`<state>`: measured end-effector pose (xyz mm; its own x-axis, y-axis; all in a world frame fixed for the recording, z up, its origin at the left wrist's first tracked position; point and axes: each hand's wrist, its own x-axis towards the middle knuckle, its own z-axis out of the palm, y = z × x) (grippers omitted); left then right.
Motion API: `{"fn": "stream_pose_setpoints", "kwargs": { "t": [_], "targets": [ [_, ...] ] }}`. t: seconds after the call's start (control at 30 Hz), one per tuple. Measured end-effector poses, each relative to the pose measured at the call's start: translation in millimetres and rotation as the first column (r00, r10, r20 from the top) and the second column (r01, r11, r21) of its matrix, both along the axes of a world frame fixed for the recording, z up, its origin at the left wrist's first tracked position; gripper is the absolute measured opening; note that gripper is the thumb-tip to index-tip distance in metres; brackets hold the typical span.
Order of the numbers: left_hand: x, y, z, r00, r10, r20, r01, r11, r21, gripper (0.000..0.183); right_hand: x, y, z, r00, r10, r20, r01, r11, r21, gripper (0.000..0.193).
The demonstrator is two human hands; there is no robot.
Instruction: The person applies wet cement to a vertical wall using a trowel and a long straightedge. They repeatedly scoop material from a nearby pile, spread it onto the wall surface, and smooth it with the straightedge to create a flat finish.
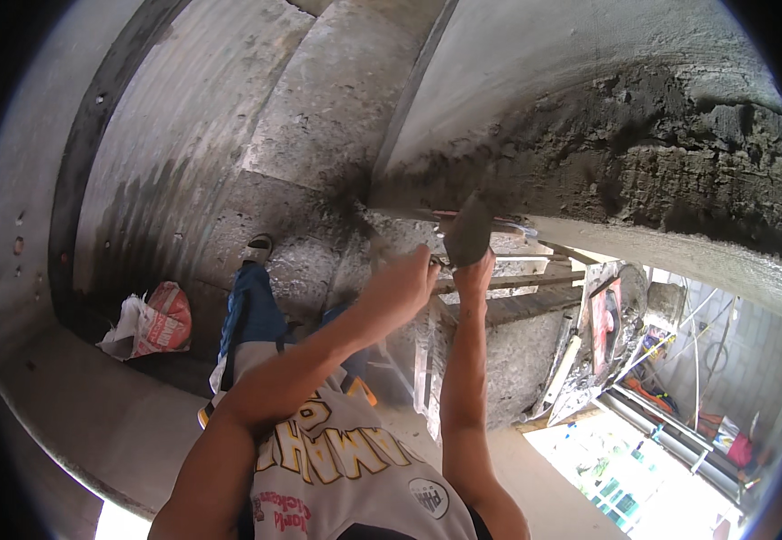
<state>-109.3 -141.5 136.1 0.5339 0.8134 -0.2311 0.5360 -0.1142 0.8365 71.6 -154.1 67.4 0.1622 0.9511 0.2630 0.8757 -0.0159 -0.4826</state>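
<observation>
My right hand (pixel 474 274) is closed around a pointing trowel, its dark pointed blade (pixel 469 229) raised in front of the plastered wall's lower edge. Just left of it, my left hand (pixel 407 283) has its fingers curled in beside the trowel. Whatever those fingers hold, if anything, I cannot make out; a blurred brownish shape shows by the knuckles. Above and to the right of both hands runs a band of dark, rough mortar (pixel 580 162) on the curved wall, with a coarse broken patch (pixel 706 180) farther right.
A red and white sack (pixel 158 321) sits on the ledge at left. My sandalled foot (pixel 257 249) rests on rough concrete steps (pixel 296 207). Wooden planks (pixel 517 281) and a mortar-smeared box (pixel 512 360) stand below the wall. At lower right, a bright opening lies beside metal rails (pixel 670 423).
</observation>
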Motion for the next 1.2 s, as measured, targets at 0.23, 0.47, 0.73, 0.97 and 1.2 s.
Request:
{"fn": "stream_pose_setpoints", "kwargs": {
  "t": [0.23,0.47,0.73,0.97,1.2],
  "targets": [
    [-3,-7,11,0.998,-0.042,-0.053,0.05,0.989,0.14,0.024,3,-2,-7,0.991,0.035,-0.132,-0.019,0.993,0.118,0.027],
    [-1,0,15,1.0,-0.013,0.019,0.014,0.999,-0.048,0.023,0,6,1,0.999,0.006,-0.046,-0.004,0.999,0.044,0.024],
    [-44,-4,17,0.997,0.072,-0.015,-0.073,0.993,-0.087,0.033,-13,1,-9,0.961,-0.255,-0.112,0.251,0.967,-0.045,0.028],
    [-125,4,-16,0.935,0.216,-0.281,-0.22,0.975,0.018,0.039,-26,11,-26,0.902,-0.407,-0.145,0.43,0.88,0.203,0.024],
    [-146,4,2,0.868,0.244,-0.432,-0.22,0.97,0.105,0.04,-27,8,-43,0.845,-0.519,-0.128,0.533,0.838,0.117,0.023]
  ]
}}
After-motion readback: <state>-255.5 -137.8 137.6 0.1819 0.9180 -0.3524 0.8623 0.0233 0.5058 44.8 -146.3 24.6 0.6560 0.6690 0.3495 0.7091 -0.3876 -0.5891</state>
